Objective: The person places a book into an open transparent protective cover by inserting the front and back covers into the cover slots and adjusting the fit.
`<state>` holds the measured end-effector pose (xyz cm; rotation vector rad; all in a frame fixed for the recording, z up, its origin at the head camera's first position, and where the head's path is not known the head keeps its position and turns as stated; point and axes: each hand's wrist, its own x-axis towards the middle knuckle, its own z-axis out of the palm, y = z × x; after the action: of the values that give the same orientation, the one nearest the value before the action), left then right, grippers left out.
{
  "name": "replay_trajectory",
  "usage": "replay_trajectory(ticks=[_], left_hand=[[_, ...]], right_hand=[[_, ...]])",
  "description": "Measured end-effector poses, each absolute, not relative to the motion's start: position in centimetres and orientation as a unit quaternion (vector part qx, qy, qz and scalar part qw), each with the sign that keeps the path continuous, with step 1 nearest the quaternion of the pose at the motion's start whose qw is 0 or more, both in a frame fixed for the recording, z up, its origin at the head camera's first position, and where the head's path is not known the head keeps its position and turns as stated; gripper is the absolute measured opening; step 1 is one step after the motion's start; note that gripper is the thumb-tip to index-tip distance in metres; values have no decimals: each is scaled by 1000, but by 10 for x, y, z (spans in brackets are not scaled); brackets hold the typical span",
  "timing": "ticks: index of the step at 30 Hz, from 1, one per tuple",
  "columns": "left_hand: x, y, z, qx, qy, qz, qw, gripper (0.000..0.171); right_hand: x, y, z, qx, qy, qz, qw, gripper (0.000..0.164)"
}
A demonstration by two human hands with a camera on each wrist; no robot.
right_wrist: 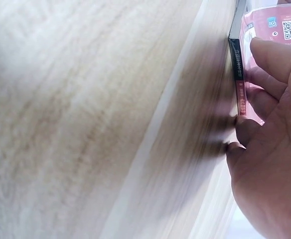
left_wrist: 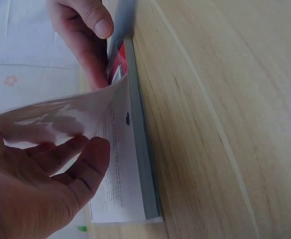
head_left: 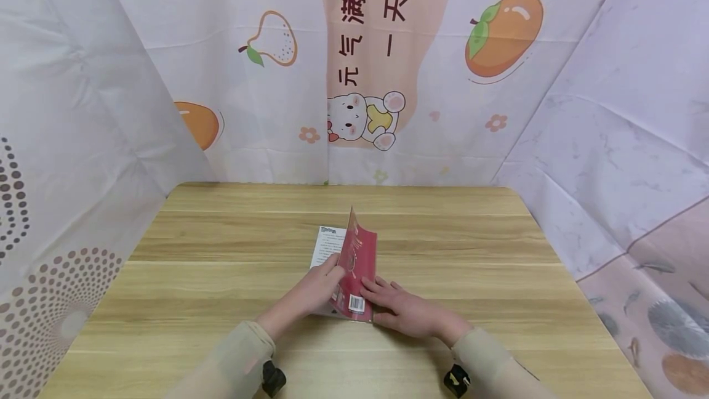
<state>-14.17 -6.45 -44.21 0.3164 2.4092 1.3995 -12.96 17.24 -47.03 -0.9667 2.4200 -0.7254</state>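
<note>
A book (head_left: 329,246) with a pink-red cover lies on the table, one cover (head_left: 361,251) standing up from the white printed page. In the left wrist view this cover looks glossy, like clear plastic film. My left hand (head_left: 317,288) holds the raised cover by its left side, fingers curled beneath it above the page (left_wrist: 108,174). At the book's right side, my right hand (head_left: 407,311) rests on the red cover near the barcode, fingers spread. The right wrist view shows its fingertips along the black and red spine (right_wrist: 239,74).
The wooden table (head_left: 221,245) extends around the book on every side. A printed curtain (head_left: 266,109) hangs behind its far edge, with pale cloth (head_left: 620,140) at the right and more at the left.
</note>
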Motion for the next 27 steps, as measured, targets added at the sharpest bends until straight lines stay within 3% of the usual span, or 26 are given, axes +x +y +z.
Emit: replay_trajectory(ticks=[14, 27], left_hand=[[-144, -71, -447, 104, 875, 449, 147, 43], [-145, -76, -452, 109, 895, 408, 141, 29]], right_hand=[[-128, 175, -470, -362, 881, -240, 186, 54], [-130, 182, -468, -332, 894, -243, 177, 48]])
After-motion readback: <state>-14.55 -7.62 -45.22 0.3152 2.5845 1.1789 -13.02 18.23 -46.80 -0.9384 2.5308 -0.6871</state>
